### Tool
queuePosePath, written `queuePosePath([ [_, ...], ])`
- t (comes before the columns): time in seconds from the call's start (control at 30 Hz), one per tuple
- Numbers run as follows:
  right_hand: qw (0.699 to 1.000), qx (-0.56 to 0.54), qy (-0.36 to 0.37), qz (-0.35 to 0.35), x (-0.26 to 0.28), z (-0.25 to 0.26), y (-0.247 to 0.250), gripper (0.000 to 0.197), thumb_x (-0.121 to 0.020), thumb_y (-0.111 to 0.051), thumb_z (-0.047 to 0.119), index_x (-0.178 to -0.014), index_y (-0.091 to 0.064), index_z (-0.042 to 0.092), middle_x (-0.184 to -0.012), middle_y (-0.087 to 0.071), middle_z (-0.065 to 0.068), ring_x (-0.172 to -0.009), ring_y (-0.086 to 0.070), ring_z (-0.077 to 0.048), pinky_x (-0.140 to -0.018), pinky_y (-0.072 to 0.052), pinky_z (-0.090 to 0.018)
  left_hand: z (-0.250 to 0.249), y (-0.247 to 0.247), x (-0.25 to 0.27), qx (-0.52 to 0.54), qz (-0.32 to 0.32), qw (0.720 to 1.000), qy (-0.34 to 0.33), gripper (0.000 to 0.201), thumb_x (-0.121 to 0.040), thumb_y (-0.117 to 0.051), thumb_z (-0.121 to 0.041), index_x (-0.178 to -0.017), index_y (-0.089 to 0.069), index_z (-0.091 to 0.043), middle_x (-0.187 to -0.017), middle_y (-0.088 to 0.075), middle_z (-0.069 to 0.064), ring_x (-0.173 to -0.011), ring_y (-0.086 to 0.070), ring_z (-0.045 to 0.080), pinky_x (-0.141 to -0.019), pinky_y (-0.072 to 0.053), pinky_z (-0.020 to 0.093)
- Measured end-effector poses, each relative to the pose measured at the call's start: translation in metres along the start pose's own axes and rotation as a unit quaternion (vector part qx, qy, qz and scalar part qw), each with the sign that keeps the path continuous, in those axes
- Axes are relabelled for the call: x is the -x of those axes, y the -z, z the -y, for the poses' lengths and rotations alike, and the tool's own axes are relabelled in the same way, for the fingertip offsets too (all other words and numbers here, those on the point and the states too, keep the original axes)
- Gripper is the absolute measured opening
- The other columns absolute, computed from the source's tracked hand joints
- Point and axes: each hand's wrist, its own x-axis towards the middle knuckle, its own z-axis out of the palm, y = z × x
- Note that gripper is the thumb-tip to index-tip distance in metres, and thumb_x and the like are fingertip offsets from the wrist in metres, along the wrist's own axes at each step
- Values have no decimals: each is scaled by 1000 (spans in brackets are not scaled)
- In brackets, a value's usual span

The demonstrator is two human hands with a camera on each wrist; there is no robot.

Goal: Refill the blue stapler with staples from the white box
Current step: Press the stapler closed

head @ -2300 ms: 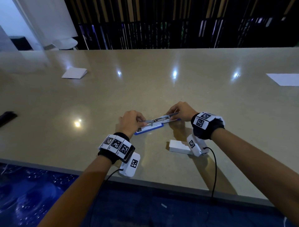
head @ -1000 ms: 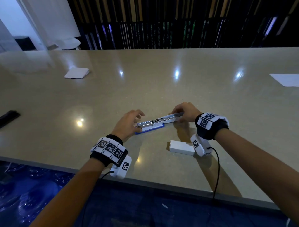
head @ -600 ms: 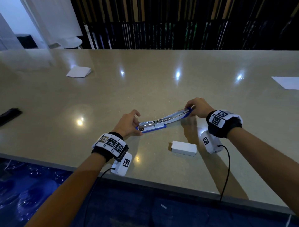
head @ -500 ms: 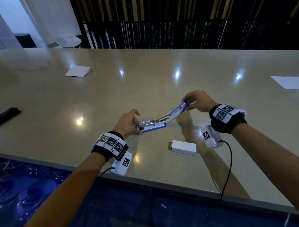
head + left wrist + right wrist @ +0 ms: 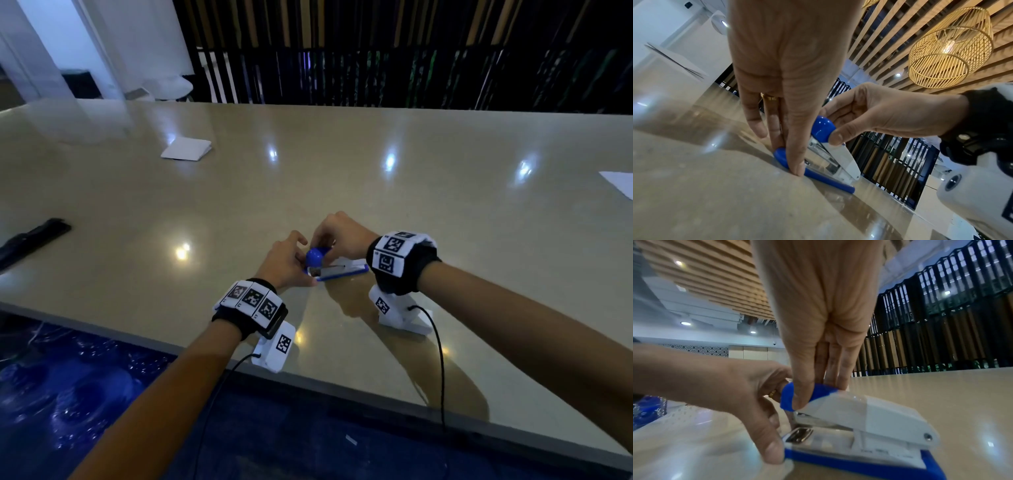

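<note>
I have the blue stapler (image 5: pixel 337 269) lying flat on the table (image 5: pixel 445 212), close in front of me and a little to one o'clock of my left wrist. My right hand (image 5: pixel 342 236) pinches the rounded blue nose of the top arm between thumb and fingertips, the arm lowered over the metal channel with a gap remaining at the front. My left hand (image 5: pixel 286 262) has its fingers extended downward, tips pressing the front lip of the blue base (image 5: pixel 869 467) to pin it against the table.

I judge the stapler light and rigid: hard plastic shell, metal magazine, sprung hinge at the rear. On this glossy top it will likely skate unless the base stays pinned. The nose is smooth and domed, so a pinch could slip; the flat white sides (image 5: pixel 869 417) look the surer hold.

The table's near edge (image 5: pixel 342 383) runs at six o'clock behind my wrists. Open surface spreads from nine through three o'clock; folded paper (image 5: pixel 186 149) sits far off at eleven.
</note>
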Motion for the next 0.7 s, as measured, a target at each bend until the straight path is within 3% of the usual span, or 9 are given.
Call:
queuePosePath([
  [0.23,1000,16,-11,4,-7,0,-4,30,-64,-80,3,-93,-75,0,-91,-75,-17,-81,-67,-24,-75,-52,-27,2,0,1,-5,-4,1000,6,74,-56,-85,-6,-118,-45,-3,-96,-73,19,-84,-70,33,-78,-56,44],
  [0.37,998,56,-16,1,-8,4,-24,24,-65,-76,2,-89,-75,2,-91,-74,-18,-83,-69,-30,-78,-56,-37,1,0,0,-17,10,1000,11,78,-56,-88,-10,-120,-44,-6,-97,-71,15,-87,-68,30,-80,-54,43],
  [0.53,999,20,-30,8,-5,-3,-14,30,-63,-80,6,-92,-74,6,-96,-73,-15,-89,-66,-27,-81,-53,-35,-2,0,3,-29,2,1000,-4,77,-56,-87,-9,-120,-44,-6,-96,-72,18,-85,-69,33,-80,-56,45],
  [0.7,999,37,-37,14,9,-14,-10,31,-70,-75,8,-101,-72,9,-102,-69,-15,-98,-59,-27,-84,-48,-36,-11,-3,5,-46,31,998,-24,79,-61,-84,-7,-126,-41,-6,-99,-71,17,-85,-69,30,-80,-56,41],
])
